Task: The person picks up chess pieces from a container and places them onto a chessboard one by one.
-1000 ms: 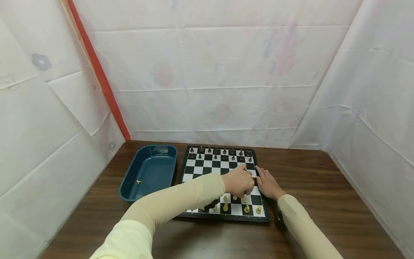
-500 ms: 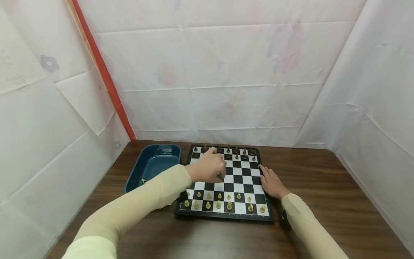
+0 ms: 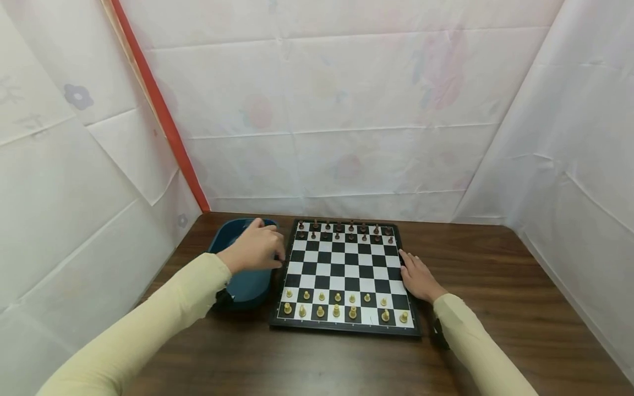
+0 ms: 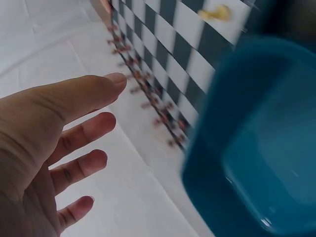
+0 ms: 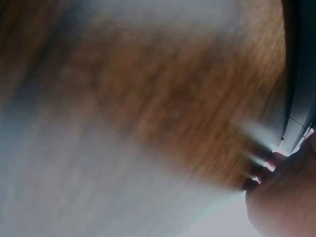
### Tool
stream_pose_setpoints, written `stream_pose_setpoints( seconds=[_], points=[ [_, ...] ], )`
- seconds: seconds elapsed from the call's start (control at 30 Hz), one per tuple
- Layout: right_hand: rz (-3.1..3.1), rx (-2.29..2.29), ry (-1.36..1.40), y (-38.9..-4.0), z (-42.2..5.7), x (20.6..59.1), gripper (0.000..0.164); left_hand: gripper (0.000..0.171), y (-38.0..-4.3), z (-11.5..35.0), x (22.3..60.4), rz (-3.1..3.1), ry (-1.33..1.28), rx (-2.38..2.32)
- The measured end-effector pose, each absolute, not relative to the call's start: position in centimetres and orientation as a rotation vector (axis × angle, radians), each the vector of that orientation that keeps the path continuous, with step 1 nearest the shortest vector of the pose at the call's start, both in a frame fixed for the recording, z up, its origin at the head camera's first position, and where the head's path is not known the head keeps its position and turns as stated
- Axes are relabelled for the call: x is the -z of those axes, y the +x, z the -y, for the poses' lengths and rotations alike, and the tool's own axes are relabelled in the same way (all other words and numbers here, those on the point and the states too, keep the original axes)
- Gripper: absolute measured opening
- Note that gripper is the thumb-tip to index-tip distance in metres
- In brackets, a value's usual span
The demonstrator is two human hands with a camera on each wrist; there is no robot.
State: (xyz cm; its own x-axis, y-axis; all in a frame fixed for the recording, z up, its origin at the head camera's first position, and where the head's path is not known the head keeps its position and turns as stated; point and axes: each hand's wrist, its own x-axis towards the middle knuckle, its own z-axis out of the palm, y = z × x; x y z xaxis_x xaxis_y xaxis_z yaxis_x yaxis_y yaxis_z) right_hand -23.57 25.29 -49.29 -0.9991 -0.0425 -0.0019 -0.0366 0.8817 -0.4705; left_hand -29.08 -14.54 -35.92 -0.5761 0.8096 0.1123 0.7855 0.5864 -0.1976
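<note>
White paper sheets wall in a dark wooden table [image 3: 495,286]. Right of the left hand [image 3: 253,252] lies a black-and-white chessboard [image 3: 346,278] with dark and pale pieces in their rows. Beneath that hand sits a blue plastic tub [image 3: 247,286]; its fingers [image 4: 84,131] are spread, holding nothing. The right hand [image 3: 418,279] lies flat, touching the board's right edge.

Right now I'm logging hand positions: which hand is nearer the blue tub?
Left. The left hand hovers over the blue tub, fingers straight and empty. The right hand rests flat at the chessboard's far side.
</note>
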Motion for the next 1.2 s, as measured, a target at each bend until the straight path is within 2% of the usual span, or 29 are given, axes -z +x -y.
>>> stream_pose_setpoints(
  seconds=[0.27, 0.5, 1.2],
  points=[
    [-3.029, 0.76, -0.071, -23.5, -25.2, 48.7, 0.053, 0.011, -29.2, 20.5, 37.1, 2.666, -1.32, -0.13],
    [-3.012, 0.772, -0.053, -23.4, -25.2, 48.4, 0.053, 0.015, -29.0, 23.7, 38.2, 2.824, -1.263, -0.122],
    [-3.018, 0.749, -0.055, -23.6, -25.3, 49.1, 0.053, 0.019, -29.6, 24.1, 41.8, 3.025, -1.401, -0.097]
  ],
)
